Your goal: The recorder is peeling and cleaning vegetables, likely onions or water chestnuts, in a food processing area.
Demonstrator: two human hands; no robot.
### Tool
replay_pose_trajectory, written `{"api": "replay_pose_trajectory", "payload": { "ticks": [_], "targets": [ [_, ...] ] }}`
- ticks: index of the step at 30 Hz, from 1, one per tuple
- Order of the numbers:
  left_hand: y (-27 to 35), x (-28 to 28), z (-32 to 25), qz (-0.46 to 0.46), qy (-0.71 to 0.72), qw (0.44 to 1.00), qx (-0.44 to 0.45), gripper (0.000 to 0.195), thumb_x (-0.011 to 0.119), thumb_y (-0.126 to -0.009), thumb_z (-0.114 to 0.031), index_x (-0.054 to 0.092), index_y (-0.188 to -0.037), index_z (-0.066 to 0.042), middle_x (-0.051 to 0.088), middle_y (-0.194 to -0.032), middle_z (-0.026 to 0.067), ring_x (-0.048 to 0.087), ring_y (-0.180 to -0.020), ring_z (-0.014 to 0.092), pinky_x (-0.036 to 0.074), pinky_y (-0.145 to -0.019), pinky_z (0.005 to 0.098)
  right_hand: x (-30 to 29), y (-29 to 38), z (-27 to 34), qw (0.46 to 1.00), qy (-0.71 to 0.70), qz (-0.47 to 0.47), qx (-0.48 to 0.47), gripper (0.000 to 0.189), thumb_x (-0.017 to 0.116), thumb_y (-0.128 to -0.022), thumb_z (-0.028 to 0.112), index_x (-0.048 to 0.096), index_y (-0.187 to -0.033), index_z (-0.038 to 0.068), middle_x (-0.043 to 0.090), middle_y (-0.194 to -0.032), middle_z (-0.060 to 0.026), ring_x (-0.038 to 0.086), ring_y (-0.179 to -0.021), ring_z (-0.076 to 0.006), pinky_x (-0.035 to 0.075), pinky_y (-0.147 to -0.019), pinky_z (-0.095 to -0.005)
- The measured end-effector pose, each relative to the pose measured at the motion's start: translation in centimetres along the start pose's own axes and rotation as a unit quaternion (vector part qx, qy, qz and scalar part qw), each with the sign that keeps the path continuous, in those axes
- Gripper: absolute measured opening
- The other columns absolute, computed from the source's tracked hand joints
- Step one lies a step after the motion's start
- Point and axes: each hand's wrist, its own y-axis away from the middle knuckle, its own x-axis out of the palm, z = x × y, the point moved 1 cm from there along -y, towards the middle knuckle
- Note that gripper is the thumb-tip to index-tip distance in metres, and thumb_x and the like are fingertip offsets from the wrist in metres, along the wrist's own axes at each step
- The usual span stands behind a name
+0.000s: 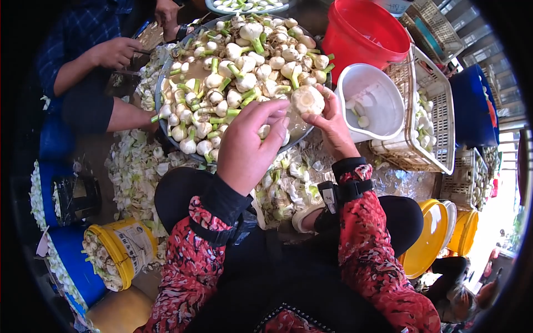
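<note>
My right hand (333, 123) holds a garlic bulb (307, 100) between thumb and fingers, its round root end facing up towards me. To its left, my left hand (258, 141) has its fingers curled with the thumb near the index fingertip; whether something small lies between them is hidden. Both hands are over the near right edge of a large dark basin (160, 93) heaped with garlic bulbs (245, 82) that have short green stems. Murky water shows between the bulbs.
White bucket (372, 95) with a few bulbs, red bucket (366, 37) and plastic crate (445, 125) stand right. Peeled leaves (133, 175) cover the floor. A co-worker's hand (116, 52) with a tool is upper left. A yellow bucket (133, 249) of trimmings lies lower left.
</note>
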Motion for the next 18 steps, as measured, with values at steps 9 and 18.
{"api": "replay_pose_trajectory", "payload": {
  "ticks": [9, 18],
  "targets": [
    [-0.2, 1.5, -0.5, 0.023, -0.077, 0.997, 0.014, 0.019, 0.07, -0.09, -0.012, 0.072, -0.104, -0.001, 0.071, -0.097, 0.0124, 0.069, -0.088, 0.023, 0.052, -0.079, 0.0315, 1.8, 8.2, 5.4, 0.997, 0.061, 0.04, 0.0, 0.072, 0.075, -0.079, 0.0, 0.04, -0.141, 0.005, 0.052, -0.134, -0.0075, 0.053, -0.122, -0.0174, 0.05, -0.097, -0.0329],
    [0.6, 3.9, 0.6, 0.029, -0.148, 0.988, 0.04, 0.013, 0.068, -0.086, -0.018, 0.074, -0.094, -0.009, 0.07, -0.086, 0.0107, 0.067, -0.078, 0.031, 0.054, -0.068, 0.0388, 1.6, 10.0, 4.0, 0.972, 0.224, -0.038, -0.065, 0.067, 0.074, -0.075, 0.002, 0.046, -0.136, 0.005, 0.055, -0.13, -0.0093, 0.057, -0.117, -0.0184, 0.05, -0.096, -0.0332]
  ]
}}
